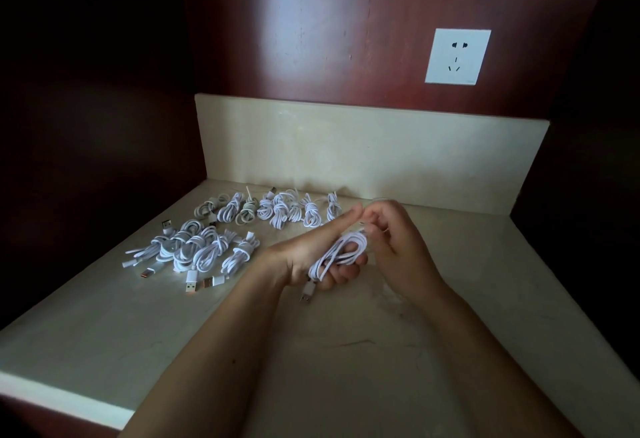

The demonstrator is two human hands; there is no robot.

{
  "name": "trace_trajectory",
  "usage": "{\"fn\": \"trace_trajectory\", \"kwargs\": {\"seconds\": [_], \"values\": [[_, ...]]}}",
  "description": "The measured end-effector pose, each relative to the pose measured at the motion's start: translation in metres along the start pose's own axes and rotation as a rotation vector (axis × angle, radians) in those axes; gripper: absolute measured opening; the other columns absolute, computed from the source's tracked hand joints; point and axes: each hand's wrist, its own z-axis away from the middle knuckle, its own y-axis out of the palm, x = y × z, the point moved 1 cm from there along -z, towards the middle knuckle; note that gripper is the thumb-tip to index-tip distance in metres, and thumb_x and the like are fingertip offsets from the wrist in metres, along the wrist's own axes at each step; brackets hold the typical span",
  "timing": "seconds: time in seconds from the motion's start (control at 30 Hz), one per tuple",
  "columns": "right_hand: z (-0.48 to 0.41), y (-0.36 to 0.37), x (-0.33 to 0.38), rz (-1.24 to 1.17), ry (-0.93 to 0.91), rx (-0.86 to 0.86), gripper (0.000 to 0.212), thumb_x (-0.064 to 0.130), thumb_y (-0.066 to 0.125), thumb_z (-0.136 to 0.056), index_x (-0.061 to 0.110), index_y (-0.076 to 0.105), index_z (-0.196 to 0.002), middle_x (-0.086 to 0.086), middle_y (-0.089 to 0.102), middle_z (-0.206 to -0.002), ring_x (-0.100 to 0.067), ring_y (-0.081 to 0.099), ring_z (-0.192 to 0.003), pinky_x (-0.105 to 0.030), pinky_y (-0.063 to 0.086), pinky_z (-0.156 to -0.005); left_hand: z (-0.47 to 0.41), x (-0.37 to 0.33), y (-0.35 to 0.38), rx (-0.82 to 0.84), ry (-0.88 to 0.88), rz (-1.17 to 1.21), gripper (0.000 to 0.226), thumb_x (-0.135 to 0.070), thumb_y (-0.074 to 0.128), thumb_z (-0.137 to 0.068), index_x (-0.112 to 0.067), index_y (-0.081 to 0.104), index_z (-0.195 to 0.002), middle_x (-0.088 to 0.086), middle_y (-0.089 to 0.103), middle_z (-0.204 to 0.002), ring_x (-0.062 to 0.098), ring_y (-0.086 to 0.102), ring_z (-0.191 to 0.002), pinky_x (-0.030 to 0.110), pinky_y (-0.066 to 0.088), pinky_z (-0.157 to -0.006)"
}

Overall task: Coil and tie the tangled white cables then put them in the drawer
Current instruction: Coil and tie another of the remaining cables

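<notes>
The left hand (304,254) grips a white cable (341,252) wound into a long loop. Its lower fingers curl round the loop from beneath, while the index finger and thumb stretch up toward the other hand. The cable's USB plug (307,291) hangs just below the left little finger.

The right hand (398,243) sits just beside the left, fingertips nearly touching. Its fingers are bent inward and pinch the cable's loose stretch at the top of the loop, though the exact contact is hard to make out.

Both hands hover over a pale stone counter (346,351). Beyond the left fingertips lies a far row of tied cable bundles (277,210). A nearer row (194,250) lies to the left of the left wrist. Above the right hand, a white wall socket (458,56) is set in the dark red panel.
</notes>
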Motion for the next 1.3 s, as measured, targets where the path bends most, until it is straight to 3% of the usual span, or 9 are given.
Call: {"fn": "trace_trajectory", "kwargs": {"seconds": [0.2,0.33,0.4,0.53,0.67,0.8,0.93,1.1,1.3], "values": [[0.002,-0.004,-0.008,0.004,0.056,-0.004,0.023,0.002,0.045,-0.094,0.02,0.053,-0.105,0.006,0.057,-0.095,-0.003,0.051,-0.078,-0.022,0.041,-0.073,0.0,0.0,0.002,-0.196,0.17,-0.25,0.053,-0.061,0.034,-0.097,-0.022,0.044,-0.063,0.0,0.031,-0.053,0.012,0.025,-0.046,0.02,0.024,-0.041],[0.004,-0.004,-0.009,0.168,0.146,-0.018,0.026,0.012,0.053,-0.093,0.023,0.052,-0.116,0.009,0.06,-0.084,-0.012,0.06,-0.076,-0.035,0.049,-0.07,-0.009,0.002,0.001,-0.588,0.431,-0.341,0.049,-0.047,0.038,-0.102,-0.014,0.065,-0.079,0.001,0.047,-0.054,0.008,0.04,-0.043,0.022,0.036,-0.05],[0.003,-0.002,-0.006,0.282,0.124,-0.023,0.025,0.015,0.055,-0.091,0.022,0.053,-0.115,0.007,0.063,-0.075,-0.022,0.061,-0.074,-0.037,0.048,-0.066,-0.012,0.002,0.003,-0.737,0.555,-0.246,0.044,-0.043,0.039,-0.102,-0.013,0.069,-0.091,-0.001,0.053,-0.058,0.003,0.043,-0.045,0.017,0.036,-0.05],[0.002,0.005,-0.008,0.576,-0.023,-0.073,0.01,0.023,0.053,-0.087,0.018,0.062,-0.09,-0.002,0.065,-0.064,-0.031,0.063,-0.069,-0.032,0.039,-0.071,-0.01,-0.008,0.002,-0.689,0.7,0.211,0.045,-0.042,0.034,-0.104,-0.016,0.063,-0.081,-0.006,0.048,-0.059,0.008,0.035,-0.044,0.019,0.031,-0.043],[0.001,-0.005,-0.028,0.836,0.218,0.117,0.025,0.033,0.045,-0.092,0.03,0.067,-0.104,0.012,0.07,-0.111,-0.014,0.061,-0.109,-0.035,0.024,-0.096,-0.006,-0.01,-0.008,-0.772,0.669,0.443,0.05,-0.054,0.032,-0.101,-0.02,0.044,-0.066,-0.006,0.03,-0.05,0.007,0.024,-0.039,0.017,0.019,-0.037],[0.004,-0.026,-0.039,0.951,0.483,0.203,0.031,0.03,0.05,-0.088,0.037,0.06,-0.115,0.014,0.058,-0.132,-0.018,0.047,-0.124,-0.046,0.011,-0.111,-0.002,-0.01,-0.024,-0.887,0.616,0.586,0.048,-0.052,0.034,-0.102,-0.02,0.038,-0.067,-0.006,0.025,-0.054,0.004,0.018,-0.034,0.013,0.015,-0.032],[0.002,-0.011,-0.019,0.969,0.356,0.281,0.045,0.031,0.052,-0.081,0.037,0.052,-0.126,0.008,0.053,-0.133,-0.02,0.04,-0.129,-0.044,0.01,-0.11,-0.007,-0.008,-0.014,-0.872,0.576,0.485,0.048,-0.049,0.036,-0.102,-0.017,0.044,-0.067,-0.009,0.029,-0.047,0.002,0.02,-0.032,0.014,0.017,-0.032],[0.003,0.01,0.0,0.563,0.067,0.042,0.05,0.025,0.035,-0.072,0.023,0.068,-0.111,-0.001,0.065,-0.098,-0.029,0.057,-0.099,-0.043,0.044,-0.088,-0.008,-0.006,-0.01,-0.874,0.569,0.332,0.047,-0.048,0.038,-0.101,-0.018,0.046,-0.066,-0.008,0.033,-0.048,0.003,0.024,-0.035,0.015,0.022,-0.035],[0.008,0.022,-0.001,-0.085,0.27,0.119,0.055,0.028,0.048,-0.082,0.036,0.046,-0.136,0.008,0.061,-0.121,-0.005,0.057,-0.114,-0.026,0.045,-0.096,-0.01,-0.003,-0.008,-0.691,0.479,0.122,0.049,-0.049,0.036,-0.102,-0.018,0.053,-0.069,-0.005,0.044,-0.05,0.01,0.035,-0.037,0.024,0.026,-0.044]]}}
